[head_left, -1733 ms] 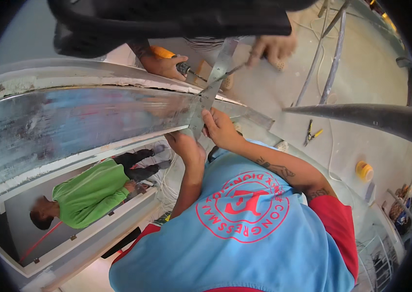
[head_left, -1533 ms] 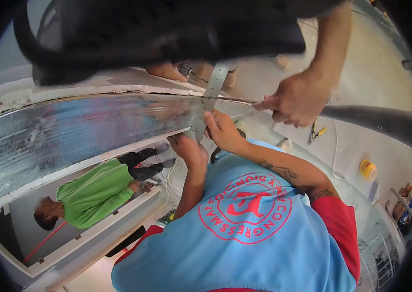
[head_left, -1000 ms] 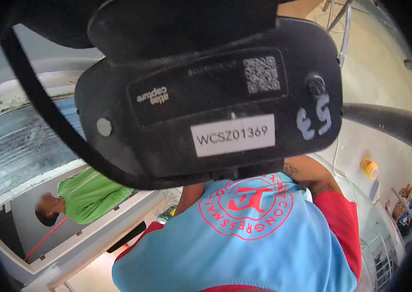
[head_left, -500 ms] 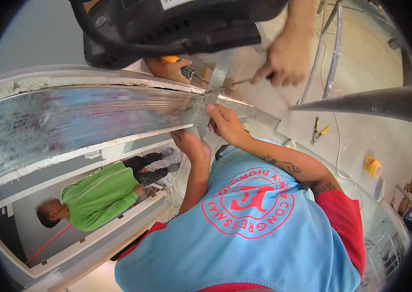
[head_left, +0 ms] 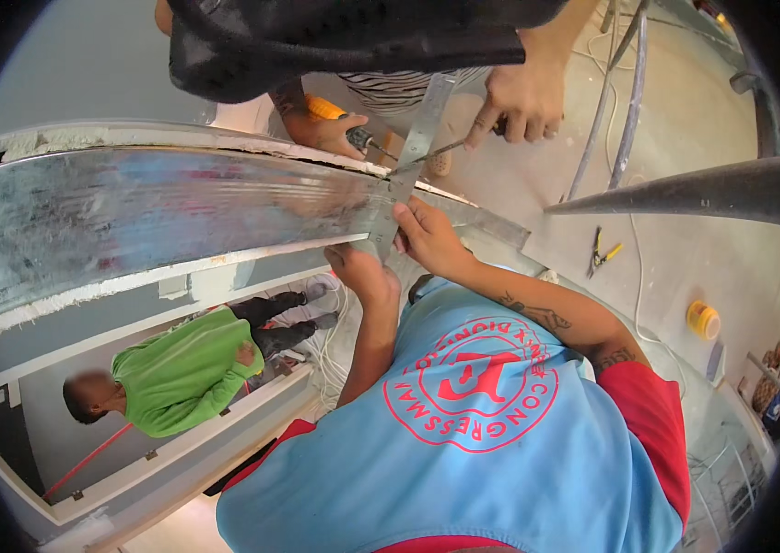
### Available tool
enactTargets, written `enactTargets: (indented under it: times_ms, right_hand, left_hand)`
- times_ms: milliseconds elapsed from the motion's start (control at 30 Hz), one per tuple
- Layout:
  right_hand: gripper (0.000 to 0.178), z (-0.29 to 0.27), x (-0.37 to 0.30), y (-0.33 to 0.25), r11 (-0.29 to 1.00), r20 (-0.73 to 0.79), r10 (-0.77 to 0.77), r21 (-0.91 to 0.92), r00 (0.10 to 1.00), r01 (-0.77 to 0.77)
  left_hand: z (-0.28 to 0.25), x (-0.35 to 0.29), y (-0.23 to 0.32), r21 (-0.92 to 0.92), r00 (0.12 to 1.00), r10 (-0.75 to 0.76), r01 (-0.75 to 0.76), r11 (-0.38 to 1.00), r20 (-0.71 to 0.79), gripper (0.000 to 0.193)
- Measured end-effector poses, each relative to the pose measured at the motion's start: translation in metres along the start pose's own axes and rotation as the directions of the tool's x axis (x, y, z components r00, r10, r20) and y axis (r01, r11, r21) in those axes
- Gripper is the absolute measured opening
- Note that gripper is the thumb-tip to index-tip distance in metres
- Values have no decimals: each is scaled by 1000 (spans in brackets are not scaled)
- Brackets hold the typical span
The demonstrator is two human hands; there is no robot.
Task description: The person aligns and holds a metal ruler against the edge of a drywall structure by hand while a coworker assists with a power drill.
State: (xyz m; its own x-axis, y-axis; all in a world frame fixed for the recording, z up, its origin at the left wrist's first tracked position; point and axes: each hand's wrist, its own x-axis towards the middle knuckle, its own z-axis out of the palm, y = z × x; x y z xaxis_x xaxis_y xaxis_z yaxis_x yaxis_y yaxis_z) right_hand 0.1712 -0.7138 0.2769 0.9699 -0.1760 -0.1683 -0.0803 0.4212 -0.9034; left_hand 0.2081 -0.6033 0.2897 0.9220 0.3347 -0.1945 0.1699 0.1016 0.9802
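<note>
My right hand point(head_left: 428, 238) is closed on a flat steel ruler point(head_left: 422, 138), thumb on top, at the end of a long shiny metal channel point(head_left: 178, 217). The ruler lies crosswise over the channel's end. My left hand point(head_left: 364, 275) is just below, against the channel's lower edge; its fingers are mostly hidden under the edge and the ruler. Opposite me, a co-worker's hand point(head_left: 327, 134) holds a yellow and black drill point(head_left: 359, 140). The co-worker's other hand point(head_left: 523, 97) holds a thin black-handled metal rod point(head_left: 440, 150), its tip against the ruler.
A black object point(head_left: 334, 41) covers the top. Grey poles point(head_left: 685, 194) cross the right side. Yellow-handled pliers point(head_left: 604, 251) and a yellow tub point(head_left: 703, 319) lie on the floor beside a white cable. A person in green point(head_left: 192, 369) shows through the frame below.
The co-worker's rod hand has moved up and left, its index finger now stretched along the rod. The black object has shifted up, uncovering more of the ruler's far end. My hands stay put.
</note>
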Motion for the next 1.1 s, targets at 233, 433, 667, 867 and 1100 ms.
enactTargets:
  times_ms: [233,433,667,867,1100]
  right_hand:
    - [32,2,-2,-9,998,18,44,44,999,-45]
    - [32,4,0,-6,996,30,2,87,1000,-5]
    - [31,3,-1,-8,992,35,47,114,998,-51]
    - [32,-4,1,-7,995,53,82,50,995,-85]
    - [37,-43,30,3,988,34,-137,-66,990,139]
  left_hand:
    - [-3,3,-3,21,1000,13,-13,1000,24,41]
    - [0,1,0,-17,1000,9,-9,1000,22,40]
    - [-1,4,-5,-47,998,20,-17,999,58,39]
    - [0,3,-1,-20,998,17,-16,1000,57,40]
    - [4,-6,6,-102,1000,-6,6,995,5,42]
